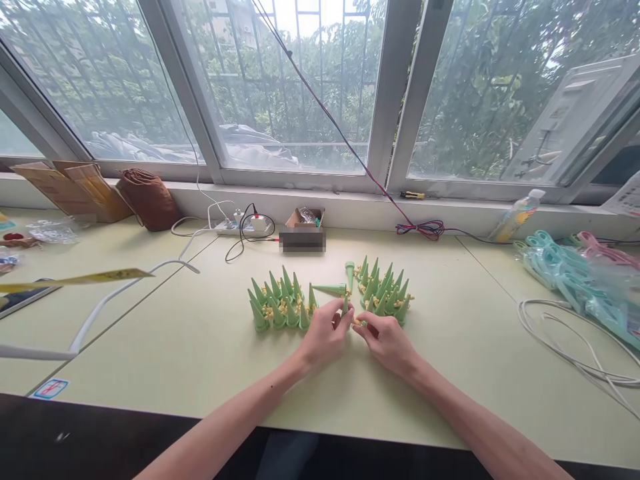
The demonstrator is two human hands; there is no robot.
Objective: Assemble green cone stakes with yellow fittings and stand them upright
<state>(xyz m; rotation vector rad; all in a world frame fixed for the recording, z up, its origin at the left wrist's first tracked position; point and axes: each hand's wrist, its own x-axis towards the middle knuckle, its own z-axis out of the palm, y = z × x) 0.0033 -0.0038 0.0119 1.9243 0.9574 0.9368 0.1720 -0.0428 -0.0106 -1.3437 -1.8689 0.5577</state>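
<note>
My left hand (324,337) is closed around a green cone-shaped plastic spike (331,289) that points left, with a second green spike (349,280) standing up at its end. My right hand (385,341) pinches a small yellow and green fitting (359,323) right beside the left fingers. Both hands meet between two clusters of the same green spikes with yellow fittings: one upright cluster on the left (280,303) and another on the right (384,290). All rest on a pale green table (200,347).
At the window sill lie a small cardboard box (304,230), a power strip with cables (240,227), a brown bag (149,198) and a plastic bottle (515,217). Bagged teal and pink items (580,273) and white cord (565,340) lie right; a yellow strip (75,279) left.
</note>
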